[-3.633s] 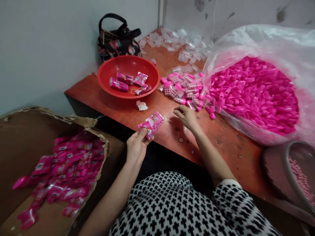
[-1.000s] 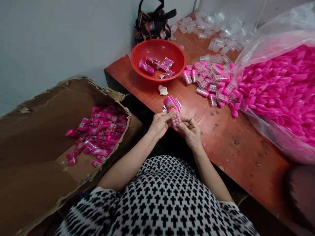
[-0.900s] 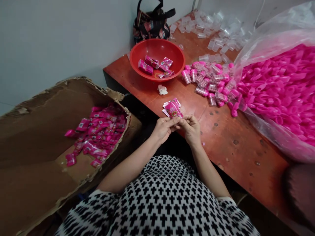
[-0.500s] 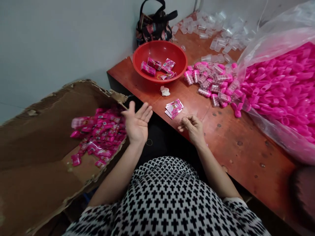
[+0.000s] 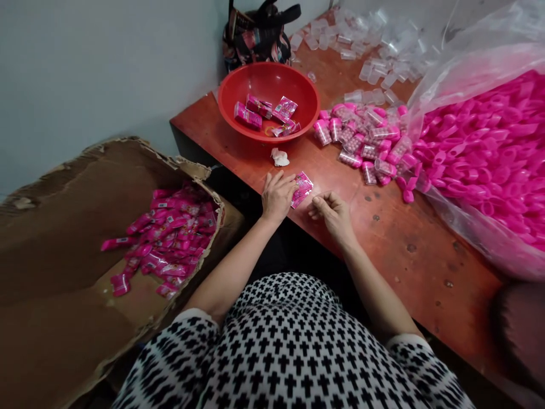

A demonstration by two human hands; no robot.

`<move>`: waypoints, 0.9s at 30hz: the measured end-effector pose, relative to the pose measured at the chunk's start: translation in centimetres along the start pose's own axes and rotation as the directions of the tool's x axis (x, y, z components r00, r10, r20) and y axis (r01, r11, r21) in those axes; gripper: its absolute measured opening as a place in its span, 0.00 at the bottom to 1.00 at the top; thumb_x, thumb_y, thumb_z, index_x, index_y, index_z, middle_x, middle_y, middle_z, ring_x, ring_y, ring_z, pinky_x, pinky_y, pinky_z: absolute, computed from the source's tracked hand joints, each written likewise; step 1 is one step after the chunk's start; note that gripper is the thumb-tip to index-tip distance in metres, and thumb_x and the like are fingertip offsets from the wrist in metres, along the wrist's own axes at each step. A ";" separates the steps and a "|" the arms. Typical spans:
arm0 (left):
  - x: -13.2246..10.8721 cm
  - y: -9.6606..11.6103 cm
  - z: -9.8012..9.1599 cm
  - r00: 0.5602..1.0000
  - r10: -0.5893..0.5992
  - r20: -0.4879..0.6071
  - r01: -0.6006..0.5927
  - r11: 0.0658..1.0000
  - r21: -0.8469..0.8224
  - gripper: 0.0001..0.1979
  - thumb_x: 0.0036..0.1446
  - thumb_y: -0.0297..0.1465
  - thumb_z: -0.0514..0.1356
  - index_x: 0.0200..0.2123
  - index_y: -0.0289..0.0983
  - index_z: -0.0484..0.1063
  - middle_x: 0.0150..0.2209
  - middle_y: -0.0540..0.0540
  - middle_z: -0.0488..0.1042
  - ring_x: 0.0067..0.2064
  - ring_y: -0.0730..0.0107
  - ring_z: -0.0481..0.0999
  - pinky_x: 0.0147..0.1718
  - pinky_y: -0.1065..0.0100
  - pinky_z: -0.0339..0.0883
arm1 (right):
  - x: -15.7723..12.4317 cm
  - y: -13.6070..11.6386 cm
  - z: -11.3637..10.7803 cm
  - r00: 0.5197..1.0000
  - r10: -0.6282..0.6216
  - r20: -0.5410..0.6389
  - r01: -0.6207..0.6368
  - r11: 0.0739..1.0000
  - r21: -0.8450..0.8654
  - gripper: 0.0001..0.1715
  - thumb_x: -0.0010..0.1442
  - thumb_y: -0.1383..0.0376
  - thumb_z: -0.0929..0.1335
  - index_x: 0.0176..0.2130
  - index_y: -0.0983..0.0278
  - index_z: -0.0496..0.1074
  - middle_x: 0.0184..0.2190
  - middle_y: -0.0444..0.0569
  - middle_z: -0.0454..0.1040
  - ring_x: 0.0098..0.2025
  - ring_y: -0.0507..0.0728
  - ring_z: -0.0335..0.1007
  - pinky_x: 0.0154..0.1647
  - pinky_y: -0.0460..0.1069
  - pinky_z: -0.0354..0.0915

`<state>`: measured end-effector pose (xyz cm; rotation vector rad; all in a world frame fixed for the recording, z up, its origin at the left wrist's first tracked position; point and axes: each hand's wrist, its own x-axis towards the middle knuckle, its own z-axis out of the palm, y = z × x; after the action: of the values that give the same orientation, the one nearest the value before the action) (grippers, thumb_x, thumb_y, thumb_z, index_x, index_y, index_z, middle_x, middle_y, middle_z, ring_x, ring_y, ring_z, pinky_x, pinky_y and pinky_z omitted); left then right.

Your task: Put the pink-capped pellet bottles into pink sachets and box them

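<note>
My left hand [image 5: 277,196] is over the near edge of the table, its bent fingers closed on the left side of a pink printed wrapper [image 5: 303,188] lying flat there. Its thumb is hidden beneath the hand. Just right of the wrapper, my right hand [image 5: 334,215] rests by the table edge with thumb and curled fingers together. Whatever may be between those fingertips is too small or hidden to make out. Behind the hands lies a crumpled white scrap [image 5: 280,157]. Small clear bottles with pink caps and pink beads [image 5: 353,142] are heaped beyond my right hand.
A red bowl [image 5: 313,116] holds several pink wrappers. To the left, a cardboard box [image 5: 51,238] contains many wrapped pink packs [image 5: 170,233]. A plastic bag of pink caps [image 5: 489,153] lies right. Clear empty bottles [image 5: 374,74] and a dark handbag [image 5: 259,42] are behind.
My left hand has moved right from beside the box, turned palm down and reached the wrapper. A pack in motion above the box pile has come down. My right hand has barely moved.
</note>
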<state>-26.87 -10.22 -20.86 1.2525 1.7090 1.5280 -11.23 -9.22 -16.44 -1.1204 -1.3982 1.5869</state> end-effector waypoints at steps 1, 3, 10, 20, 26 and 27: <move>0.0 -0.2 0.1 1.000 0.023 -0.004 -0.023 0.999 0.032 0.06 0.51 0.27 0.62 0.32 0.44 0.78 0.44 0.48 0.78 0.60 0.64 0.63 0.64 0.56 0.36 | 0.4 0.0 0.1 1.000 -0.013 -0.001 0.013 1.000 -0.004 0.16 0.52 0.53 0.70 0.28 0.63 0.67 0.23 0.42 0.73 0.22 0.48 0.68 0.24 0.44 0.67; 0.1 -0.5 0.4 0.997 0.078 -0.002 -0.077 0.990 0.121 0.07 0.54 0.29 0.60 0.34 0.42 0.78 0.44 0.47 0.77 0.58 0.65 0.66 0.63 0.56 0.39 | 0.8 0.0 0.3 0.999 -0.038 0.000 0.038 0.999 -0.009 0.17 0.52 0.53 0.70 0.29 0.63 0.67 0.23 0.42 0.74 0.22 0.48 0.68 0.24 0.44 0.66; -0.1 -1.3 0.4 0.970 0.234 0.062 -0.239 0.881 0.408 0.11 0.57 0.32 0.58 0.41 0.36 0.77 0.50 0.40 0.74 0.57 0.59 0.68 0.60 0.54 0.52 | 0.3 0.3 0.2 0.997 -0.068 -0.033 0.067 0.997 -0.029 0.18 0.52 0.52 0.69 0.29 0.64 0.67 0.23 0.42 0.73 0.22 0.48 0.67 0.24 0.44 0.64; -0.5 -0.8 0.6 0.967 0.252 -0.039 -0.231 0.931 0.283 0.10 0.57 0.32 0.58 0.39 0.38 0.78 0.48 0.41 0.75 0.56 0.60 0.70 0.59 0.52 0.54 | 1.6 1.4 0.5 0.991 -0.057 -0.124 0.061 0.998 0.024 0.19 0.50 0.53 0.70 0.35 0.63 0.67 0.29 0.43 0.73 0.28 0.50 0.69 0.26 0.44 0.66; -1.3 1.3 0.2 0.977 0.201 -0.068 -0.195 0.977 0.086 0.12 0.55 0.34 0.60 0.41 0.40 0.77 0.50 0.43 0.74 0.56 0.61 0.69 0.59 0.56 0.55 | 3.5 1.5 1.8 0.993 -0.060 -0.101 0.080 0.974 0.210 0.25 0.47 0.57 0.72 0.43 0.60 0.63 0.35 0.44 0.75 0.31 0.50 0.71 0.34 0.47 0.68; -1.5 1.8 -0.1 0.984 0.166 -0.066 -0.163 0.986 0.046 0.14 0.54 0.35 0.61 0.43 0.40 0.76 0.50 0.43 0.74 0.55 0.61 0.70 0.58 0.57 0.57 | 3.6 1.2 1.8 0.993 -0.064 -0.103 0.084 0.974 0.210 0.24 0.48 0.58 0.72 0.43 0.60 0.63 0.33 0.43 0.74 0.30 0.50 0.70 0.34 0.47 0.68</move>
<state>-25.76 -11.66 -19.43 1.4074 1.7243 1.6564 -14.19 -6.74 -18.10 -0.9913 -1.1631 1.5678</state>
